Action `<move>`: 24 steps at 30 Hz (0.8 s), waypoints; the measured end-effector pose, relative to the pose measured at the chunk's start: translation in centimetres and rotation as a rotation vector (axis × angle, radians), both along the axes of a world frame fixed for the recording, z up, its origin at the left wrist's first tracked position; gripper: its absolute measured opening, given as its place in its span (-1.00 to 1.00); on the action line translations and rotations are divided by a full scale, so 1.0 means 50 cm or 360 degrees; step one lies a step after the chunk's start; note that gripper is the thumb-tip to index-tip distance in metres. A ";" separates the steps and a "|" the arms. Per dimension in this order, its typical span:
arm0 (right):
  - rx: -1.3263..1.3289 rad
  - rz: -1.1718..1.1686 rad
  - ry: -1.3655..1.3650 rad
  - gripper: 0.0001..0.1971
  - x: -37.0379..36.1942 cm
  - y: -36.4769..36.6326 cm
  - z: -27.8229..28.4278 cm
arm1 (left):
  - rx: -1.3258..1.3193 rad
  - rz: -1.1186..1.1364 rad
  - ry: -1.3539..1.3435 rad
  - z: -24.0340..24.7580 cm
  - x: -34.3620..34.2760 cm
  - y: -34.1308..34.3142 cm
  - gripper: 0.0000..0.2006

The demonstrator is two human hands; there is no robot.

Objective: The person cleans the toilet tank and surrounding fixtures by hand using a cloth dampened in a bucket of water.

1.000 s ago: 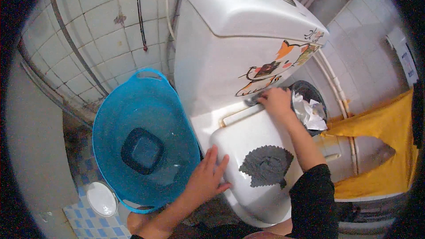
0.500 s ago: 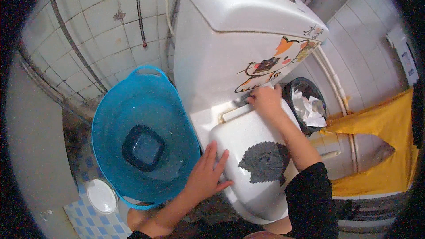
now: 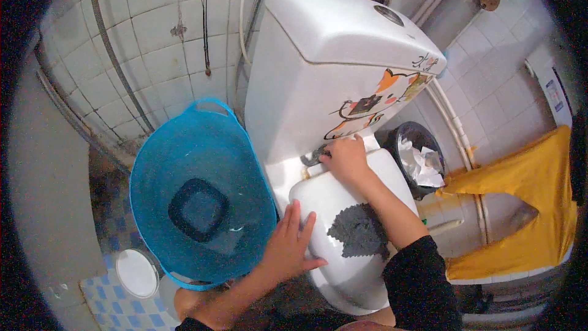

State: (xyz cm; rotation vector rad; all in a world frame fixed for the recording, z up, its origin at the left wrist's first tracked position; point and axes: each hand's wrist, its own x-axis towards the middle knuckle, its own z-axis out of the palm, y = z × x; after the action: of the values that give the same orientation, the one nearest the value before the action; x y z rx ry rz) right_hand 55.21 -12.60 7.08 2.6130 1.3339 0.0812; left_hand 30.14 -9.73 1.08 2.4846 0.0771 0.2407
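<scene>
My right hand (image 3: 346, 158) presses a grey cloth (image 3: 313, 155) onto the white ledge between the toilet tank (image 3: 306, 98) and the hinge end of the toilet lid (image 3: 306, 194). Its fingers are bent over the cloth, which shows only in part. With fingers spread, my left hand (image 3: 289, 240) rests against the left side of the closed lid. A second dark grey cloth (image 3: 359, 230) with zigzag edges lies spread out on the lid, under my right forearm. A cartoon sticker (image 3: 380, 101) decorates the tank's front.
On the left stands a blue tub (image 3: 144, 199) holding water and a dark square basin (image 3: 199, 208). A white round lid (image 3: 136, 273) is beside it. Right of the toilet are a black bin (image 3: 392, 147) with crumpled paper and a hanging yellow cloth (image 3: 533, 165).
My right hand has slid the grey cloth leftward along the ledge. My left hand stays at the lid's side. The whole view has shifted slightly.
</scene>
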 end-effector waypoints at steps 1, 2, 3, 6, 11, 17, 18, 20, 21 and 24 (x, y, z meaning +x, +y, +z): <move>-0.0023 -0.0025 0.0002 -0.74 -0.009 0.003 0.010 | 0.0017 -0.0001 -0.0019 -0.004 -0.002 -0.001 0.09; 0.0037 -0.0011 -0.0020 -0.74 0.004 0.001 0.007 | 0.0035 0.0001 -0.0037 -0.007 -0.002 0.000 0.11; 0.0088 -0.0015 -0.0042 -0.73 0.030 -0.019 0.005 | 0.0032 -0.0014 -0.0050 -0.006 -0.001 -0.002 0.12; 0.0012 -0.0303 -0.0133 -0.73 0.111 -0.056 -0.009 | 0.0014 -0.0025 -0.0068 -0.011 -0.006 -0.002 0.12; 0.0187 -0.0461 -0.0146 -0.74 0.212 -0.119 -0.014 | -0.0001 -0.0017 -0.0146 -0.018 -0.006 -0.007 0.12; 0.0121 -0.0308 -0.0101 -0.73 0.137 -0.071 -0.021 | 0.0022 0.0020 -0.0126 -0.019 -0.006 -0.005 0.14; 0.0226 -0.0253 -0.0084 -0.73 0.107 -0.059 -0.018 | 0.0024 0.0026 -0.0118 -0.018 -0.004 -0.006 0.14; 0.0208 -0.0047 -0.0011 -0.73 0.070 -0.031 -0.028 | 0.0026 0.0011 -0.0103 -0.013 0.007 -0.013 0.15; 0.0177 0.0012 -0.0011 -0.73 0.039 -0.010 -0.031 | 0.0019 0.0004 -0.0102 -0.010 0.010 -0.014 0.14; 0.0146 0.0191 0.0031 -0.71 -0.069 0.052 -0.026 | 0.0007 0.0018 -0.0073 -0.008 0.006 -0.007 0.14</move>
State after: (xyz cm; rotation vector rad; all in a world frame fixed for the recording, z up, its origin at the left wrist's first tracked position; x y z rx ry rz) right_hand 51.75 -10.01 5.80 2.6121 1.5276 0.1384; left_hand 30.45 -10.09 0.65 2.4821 0.0714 0.3028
